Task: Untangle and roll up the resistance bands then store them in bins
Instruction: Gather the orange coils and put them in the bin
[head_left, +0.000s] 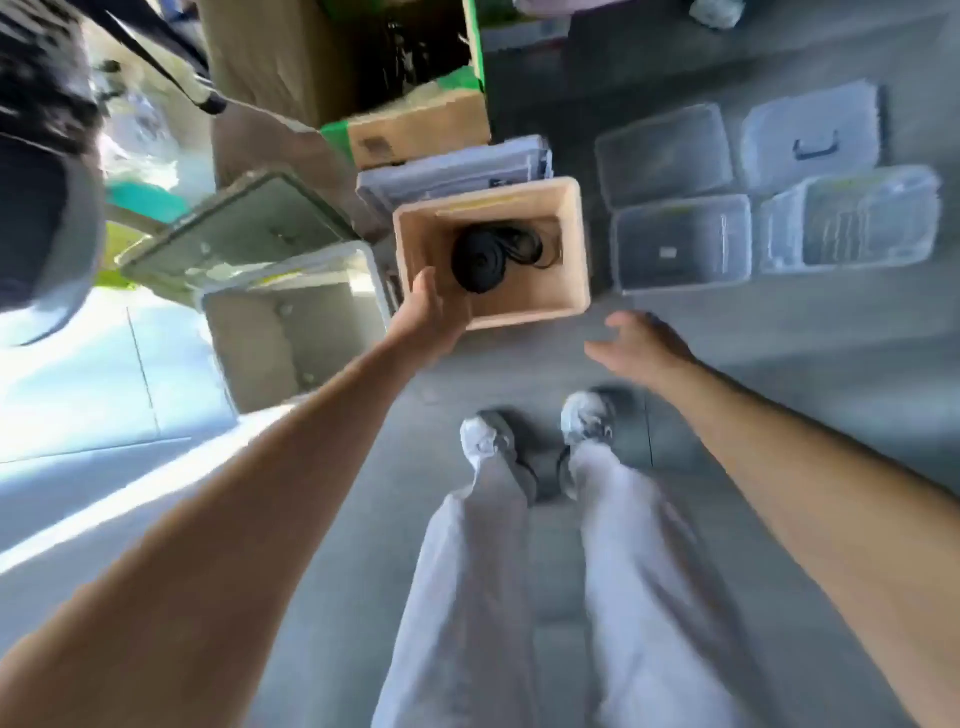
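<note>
A tan bin (574, 244) sits on the floor ahead of my feet. Inside it lies a rolled black resistance band (478, 262), with loose black loops beside it. My left hand (434, 317) grips the bin's near left corner, thumb over the rim. My right hand (636, 345) hovers in the air just right of the bin's near edge, fingers loosely spread and holding nothing. The frame is blurred by motion.
Several clear plastic bins (680, 244) stand in a cluster to the right, one with a lid (813, 137). A white open container (291, 332) with a raised lid sits left of the tan bin. Cardboard boxes (415, 124) stand behind. My shoes (540, 436) are on grey floor.
</note>
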